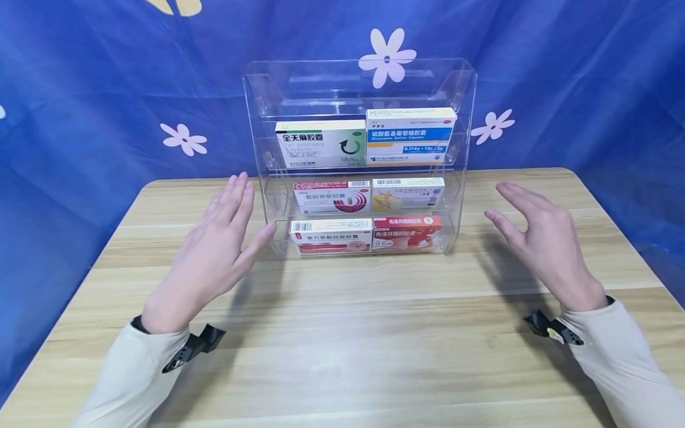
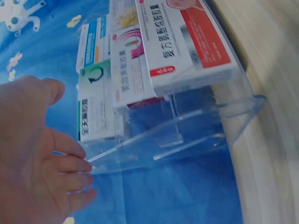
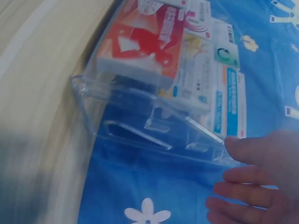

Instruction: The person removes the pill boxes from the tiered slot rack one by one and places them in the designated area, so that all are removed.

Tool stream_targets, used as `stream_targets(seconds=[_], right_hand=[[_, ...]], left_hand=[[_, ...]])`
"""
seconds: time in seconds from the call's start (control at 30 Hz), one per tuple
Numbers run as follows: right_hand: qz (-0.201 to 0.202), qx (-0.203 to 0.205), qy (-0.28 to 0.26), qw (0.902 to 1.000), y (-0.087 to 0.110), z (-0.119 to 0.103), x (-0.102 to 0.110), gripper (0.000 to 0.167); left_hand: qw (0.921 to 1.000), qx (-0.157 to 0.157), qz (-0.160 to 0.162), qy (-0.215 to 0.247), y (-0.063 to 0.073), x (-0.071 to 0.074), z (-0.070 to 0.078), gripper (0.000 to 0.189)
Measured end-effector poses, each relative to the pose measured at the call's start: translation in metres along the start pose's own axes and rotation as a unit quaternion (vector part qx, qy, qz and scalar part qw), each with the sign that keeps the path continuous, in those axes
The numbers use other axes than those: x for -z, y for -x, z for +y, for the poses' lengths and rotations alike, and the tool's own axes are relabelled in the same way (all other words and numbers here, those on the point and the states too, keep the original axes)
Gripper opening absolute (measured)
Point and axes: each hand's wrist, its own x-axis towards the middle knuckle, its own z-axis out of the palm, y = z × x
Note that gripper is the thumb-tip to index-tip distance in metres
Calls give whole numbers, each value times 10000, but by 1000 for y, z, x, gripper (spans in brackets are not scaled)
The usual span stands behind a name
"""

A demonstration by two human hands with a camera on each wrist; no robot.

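A clear acrylic tiered rack [image 1: 353, 89] stands at the back of the table with medicine boxes in pairs on three tiers. Its upper pair is a green-and-white box [image 1: 321, 144] and a blue-and-white box [image 1: 411, 137]. In the middle sit a magenta-and-white box [image 1: 333, 197] and a pale box with yellow [image 1: 408, 195]. The bottom tier bears a white-and-red box [image 1: 332, 236] and a red box [image 1: 407, 233]. My left hand [image 1: 214, 249] is held beside the rack's left side, fingers extended, holding nothing. To the right, my right hand [image 1: 546, 244] is apart from the rack, empty, fingers loosely extended.
The rack's top tier holds no box. Behind the wood-grain table [image 1: 342, 345] hangs a blue cloth [image 1: 107, 71] with white flowers. Dark straps with small black mounts [image 1: 194, 348] sit on both wrists over pale sleeves [image 1: 128, 374].
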Motion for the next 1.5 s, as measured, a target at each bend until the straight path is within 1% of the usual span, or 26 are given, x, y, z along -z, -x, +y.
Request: stream_targets(seconds=[0.07, 0.17, 0.27, 0.43, 0.6, 0.87, 1.1, 1.33, 1.5], right_hand=[[217, 175, -85, 9996, -1, -5, 1, 45], [377, 344, -207, 9985, -3, -12, 0, 41], [330, 436, -293, 9981, -3, -18, -2, 39], [82, 512, -386, 9979, -3, -25, -8, 34], [-121, 629, -472, 9968, -3, -31, -17, 32], [-400, 737, -513, 9952, -6, -38, -33, 31], [-808, 712, -463, 9931, -7, -45, -45, 32], [-1094, 610, -313, 9916, -4, -44, -52, 34], [-1198, 545, -280, 9909, -6, -43, -56, 34]], left_hand=[[9998, -167, 98, -13, -3, 1, 5, 71], [9992, -366, 143, -82, -7, 0, 9, 69], [9984, -530, 92, -195, -12, -3, 12, 68], [9973, -688, -60, -263, -19, -6, 17, 68], [9969, -684, -249, -305, -23, -9, 19, 67], [9977, -517, -262, -363, -24, -17, 17, 64], [9977, -388, -392, -403, -23, -24, 17, 62], [9974, -429, -328, -478, -23, -29, 18, 60], [9974, -425, -384, -444, -23, -29, 17, 63]])
